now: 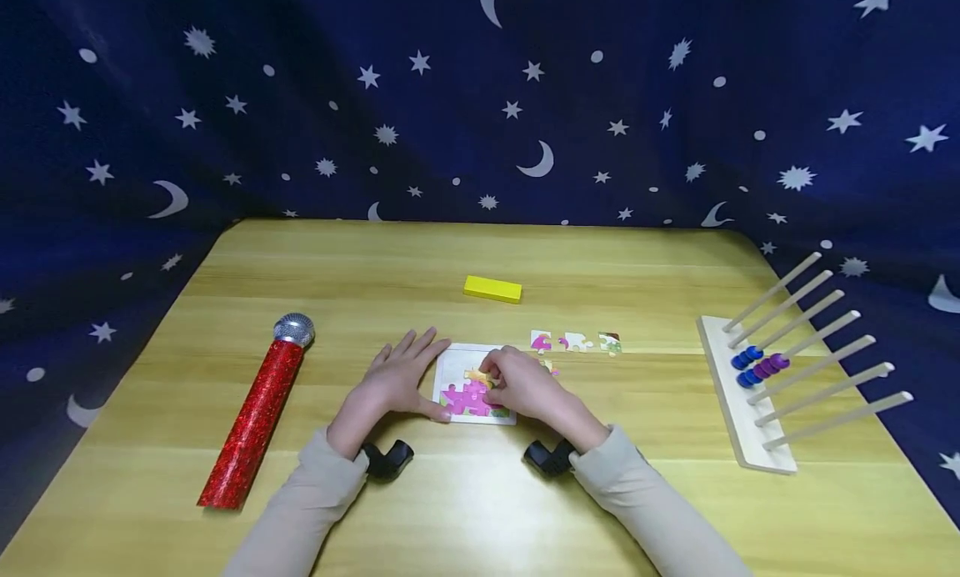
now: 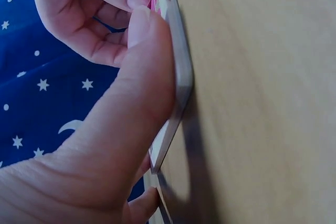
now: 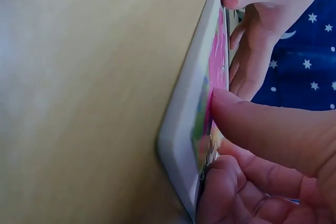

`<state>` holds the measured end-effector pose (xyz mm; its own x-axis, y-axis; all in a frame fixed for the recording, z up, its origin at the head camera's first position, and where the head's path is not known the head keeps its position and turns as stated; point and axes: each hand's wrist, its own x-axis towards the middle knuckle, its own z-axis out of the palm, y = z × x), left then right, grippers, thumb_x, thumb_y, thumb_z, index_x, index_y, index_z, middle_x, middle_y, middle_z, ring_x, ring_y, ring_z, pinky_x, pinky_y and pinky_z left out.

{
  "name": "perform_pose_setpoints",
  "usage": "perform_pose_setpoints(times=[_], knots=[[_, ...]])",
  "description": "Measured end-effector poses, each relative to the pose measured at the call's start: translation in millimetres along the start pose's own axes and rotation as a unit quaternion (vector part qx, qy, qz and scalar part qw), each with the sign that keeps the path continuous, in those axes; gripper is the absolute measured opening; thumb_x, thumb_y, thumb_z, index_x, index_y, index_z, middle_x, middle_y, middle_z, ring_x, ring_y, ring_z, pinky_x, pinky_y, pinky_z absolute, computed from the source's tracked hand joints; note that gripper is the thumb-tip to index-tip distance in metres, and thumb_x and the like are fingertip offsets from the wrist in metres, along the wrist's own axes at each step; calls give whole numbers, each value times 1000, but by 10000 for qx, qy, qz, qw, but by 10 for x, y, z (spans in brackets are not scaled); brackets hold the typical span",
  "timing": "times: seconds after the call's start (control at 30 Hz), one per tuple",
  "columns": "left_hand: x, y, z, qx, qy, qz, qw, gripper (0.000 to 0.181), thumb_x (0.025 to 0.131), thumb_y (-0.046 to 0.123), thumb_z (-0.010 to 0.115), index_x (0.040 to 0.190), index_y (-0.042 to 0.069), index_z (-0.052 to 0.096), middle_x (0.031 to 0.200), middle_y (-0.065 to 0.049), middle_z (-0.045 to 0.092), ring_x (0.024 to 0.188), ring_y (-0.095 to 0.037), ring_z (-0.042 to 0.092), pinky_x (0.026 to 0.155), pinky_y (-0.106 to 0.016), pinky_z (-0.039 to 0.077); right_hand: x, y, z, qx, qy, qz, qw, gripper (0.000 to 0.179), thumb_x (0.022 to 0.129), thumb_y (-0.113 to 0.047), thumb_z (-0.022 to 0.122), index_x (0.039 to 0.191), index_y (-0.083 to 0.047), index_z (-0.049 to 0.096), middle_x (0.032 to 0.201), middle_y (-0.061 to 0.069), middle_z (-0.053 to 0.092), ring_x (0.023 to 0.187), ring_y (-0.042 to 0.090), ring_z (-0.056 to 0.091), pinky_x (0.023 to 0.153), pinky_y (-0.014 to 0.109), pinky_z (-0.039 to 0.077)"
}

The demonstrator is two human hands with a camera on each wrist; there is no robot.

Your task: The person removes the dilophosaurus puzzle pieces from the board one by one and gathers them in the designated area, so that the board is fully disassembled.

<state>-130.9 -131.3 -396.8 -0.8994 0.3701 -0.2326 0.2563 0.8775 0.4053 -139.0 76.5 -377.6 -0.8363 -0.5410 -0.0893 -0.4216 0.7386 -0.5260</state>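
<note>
The spread left hand (image 1: 401,377) touches a square white frame (image 1: 482,420). The right hand (image 1: 528,383) pinches a colourful puzzle piece (image 3: 213,138).

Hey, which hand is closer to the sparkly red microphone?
Left. The left hand is right of the microphone, touching the white puzzle frame; the right hand is farther right, over the puzzle.

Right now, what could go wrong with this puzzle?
The right grip, its thumb against the fitted pink pieces, could nudge them loose. The left grip has its thumb at one near corner of the puzzle tray, so uneven pressing might shift it. A loose piece beside the right grip could get brushed away.
</note>
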Motion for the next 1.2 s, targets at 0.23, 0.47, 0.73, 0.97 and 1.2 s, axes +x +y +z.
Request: perform_pose_setpoints(times=[0.23,0.47,0.73,0.97,1.2], knots=[[-21,6,5,15,10,6,10000,108,58,59,75,144,19,24,150,-9,12,135,-35,8,103,-57,10,-23,1,10,272,32,-170,9995,31,73,-5,74,94,-6,51,79,1,53,65,11,49,57,25,41],[-21,-1,-16,-35,10,23,10000,108,59,58,75,144,18,23,150,-10,12,134,-36,8,103,-58,10,-8,-18,5,508,-5,-156,9986,31,75,-3,71,99,-5,50,74,-2,56,61,10,49,56,25,42],[3,49,-1,-65,-10,52,10000,107,59,56,76,144,19,24,150,-9,11,135,-34,7,103,-57,9,-82,136,-98,1200,40,4,9928,29,76,-5,70,100,-2,54,74,-2,57,63,9,52,58,24,45],[-11,54,68,-175,-53,92,9998,109,57,57,77,144,18,24,150,-8,12,135,-34,7,104,-57,9,-405,645,-463,1669,148,303,9854,33,74,-2,71,101,2,53,74,4,56,61,15,52,53,24,45],[-5,23,25,-80,-6,67,9999,109,57,58,76,144,20,24,150,-7,11,135,-33,7,104,-56,9,-606,999,-630,1355,188,617,9887,29,77,-2,68,101,4,51,72,5,54,62,16,49,56,26,41]])
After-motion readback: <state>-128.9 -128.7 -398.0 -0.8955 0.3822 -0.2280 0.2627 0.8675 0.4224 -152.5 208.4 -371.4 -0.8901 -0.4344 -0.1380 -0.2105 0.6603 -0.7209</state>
